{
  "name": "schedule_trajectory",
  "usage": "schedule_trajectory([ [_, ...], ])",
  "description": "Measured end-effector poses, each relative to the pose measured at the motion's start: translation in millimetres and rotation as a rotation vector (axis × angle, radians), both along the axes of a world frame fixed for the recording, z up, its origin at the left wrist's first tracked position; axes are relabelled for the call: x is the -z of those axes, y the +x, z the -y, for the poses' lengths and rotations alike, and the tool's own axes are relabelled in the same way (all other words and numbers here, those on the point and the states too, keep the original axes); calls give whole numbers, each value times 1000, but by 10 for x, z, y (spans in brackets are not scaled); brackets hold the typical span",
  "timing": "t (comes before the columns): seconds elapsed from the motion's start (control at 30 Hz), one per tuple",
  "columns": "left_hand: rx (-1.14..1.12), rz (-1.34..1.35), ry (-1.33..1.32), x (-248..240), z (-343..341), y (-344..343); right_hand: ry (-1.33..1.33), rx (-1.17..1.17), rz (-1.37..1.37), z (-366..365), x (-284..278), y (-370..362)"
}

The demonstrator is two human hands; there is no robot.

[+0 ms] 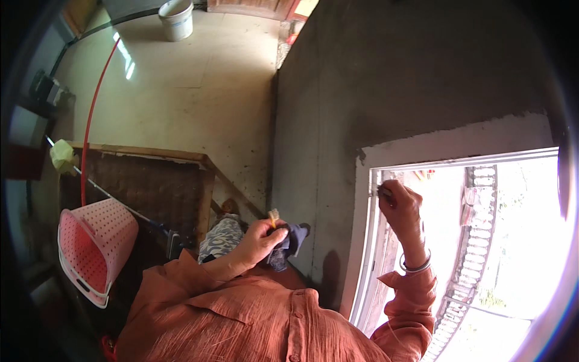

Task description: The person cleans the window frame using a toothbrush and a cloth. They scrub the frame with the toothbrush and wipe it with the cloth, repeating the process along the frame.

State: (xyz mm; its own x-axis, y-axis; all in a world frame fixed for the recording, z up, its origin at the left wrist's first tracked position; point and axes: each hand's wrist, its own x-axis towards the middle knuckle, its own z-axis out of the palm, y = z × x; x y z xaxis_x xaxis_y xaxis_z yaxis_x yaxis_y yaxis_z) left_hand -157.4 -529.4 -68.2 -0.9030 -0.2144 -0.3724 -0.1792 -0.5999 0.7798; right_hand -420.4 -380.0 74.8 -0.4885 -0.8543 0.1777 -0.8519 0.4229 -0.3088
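Observation:
My left hand (260,242) is closed in front of my body, gripping a crumpled dark blue cloth (294,239). From the same grip a small yellow-handled brush (274,215) sticks up, its pale end like short bristles. My right hand (401,207) is raised by the white window frame (373,199), fingers curled and pinched. Something small and dark shows at those fingertips, too little to name. Whether the fingers touch the frame I cannot tell. A metal bangle sits on my right wrist.
A pink perforated basket (114,235) stands at left on a dark wood-edged surface (145,184). A pole with a yellowish bundle (63,157) and a red hose (93,108) lie beyond it. A white bucket (176,21) stands on the far floor. The grey wall (325,120) surrounds the bright window.

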Motion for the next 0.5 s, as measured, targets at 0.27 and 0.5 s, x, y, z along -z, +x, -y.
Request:
schedule_trajectory([
  [0.27,-11,-9,4,143,32,-89,-31,80,-24,7,-138,82],
  [0.5,-29,26,-122,106,114,-210,-12,69,-81,-7,153,38],
])
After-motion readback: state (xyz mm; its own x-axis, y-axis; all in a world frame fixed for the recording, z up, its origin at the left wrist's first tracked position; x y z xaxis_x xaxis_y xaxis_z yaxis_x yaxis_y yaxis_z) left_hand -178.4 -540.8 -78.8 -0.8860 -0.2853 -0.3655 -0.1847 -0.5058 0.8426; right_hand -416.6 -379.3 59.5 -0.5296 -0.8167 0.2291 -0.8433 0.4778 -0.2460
